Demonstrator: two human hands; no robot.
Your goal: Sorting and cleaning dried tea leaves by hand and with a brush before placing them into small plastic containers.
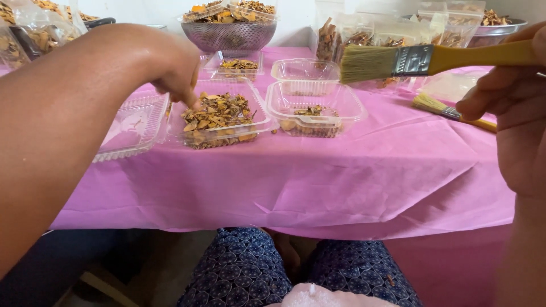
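Chips (217, 115) of dried brown and orange bark fill a clear tray (259, 108) on the pink cloth (318, 176), and the left hand (177, 71) reaches down with fingers pinched at the tray's left edge, though what they nip is hidden. The right hand (515, 108) grips a yellow-handled brush (398, 61) in the air above a second tray (347, 105), with another brush (449, 112) lying just beside it.

— Where's the left hand (173, 71)?
— Stretched forward, wrist bent, fingers pointing down.
— And the right hand (506, 94)?
— Raised at the right edge, fingers curled closed in a grip.
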